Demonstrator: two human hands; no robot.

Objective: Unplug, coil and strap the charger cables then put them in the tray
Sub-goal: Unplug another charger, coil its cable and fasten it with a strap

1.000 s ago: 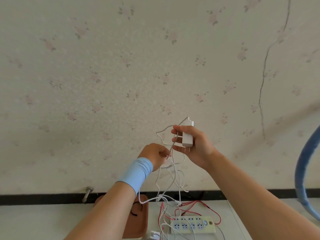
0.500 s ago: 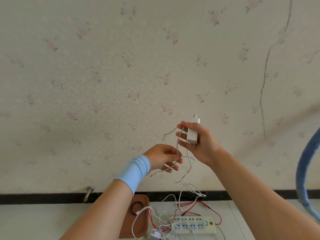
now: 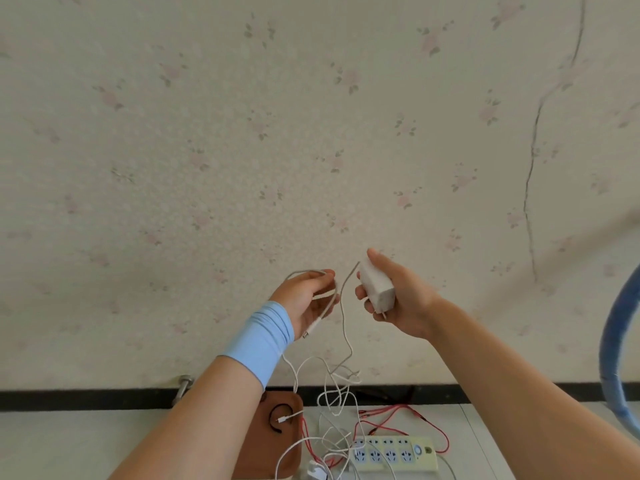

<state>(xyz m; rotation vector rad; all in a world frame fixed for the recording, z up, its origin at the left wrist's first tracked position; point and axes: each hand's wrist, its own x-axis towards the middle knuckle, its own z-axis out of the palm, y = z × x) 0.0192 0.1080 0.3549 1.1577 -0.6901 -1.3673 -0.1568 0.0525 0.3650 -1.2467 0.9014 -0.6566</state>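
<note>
Left fingers point(image 3: 322, 276): we see them curled narrow round a loop of white cable point(image 3: 347, 332), pinching the thin, round cord against the palm.
Left hand point(image 3: 304, 296): raised before the wall; the cable's small plug tip point(image 3: 308, 333) hangs just beside its wrist.
Right fingers point(image 3: 363, 293): wrapped close round the charger block point(image 3: 375, 287), thumb on top.
Right hand point(image 3: 405, 299): near the left hand, apart from it.
Charger block: white, smooth, boxy, prongs pointing down and near.
Cable run: it leaves the block's far end and drops in loose tangles to the table point(image 3: 69, 441).
Wristband point(image 3: 263, 337): pale blue, soft cloth, on the left wrist.
Tray point(image 3: 273, 448): brown, round-cornered, on the table left of the power strip point(image 3: 398, 465); a black loop point(image 3: 269, 418) lies in it.
Power strip: pale, long, glossy plastic, with thin red leads point(image 3: 429, 422) beside it.
Wall point(image 3: 242, 133): cream, faint floral paper.
</note>
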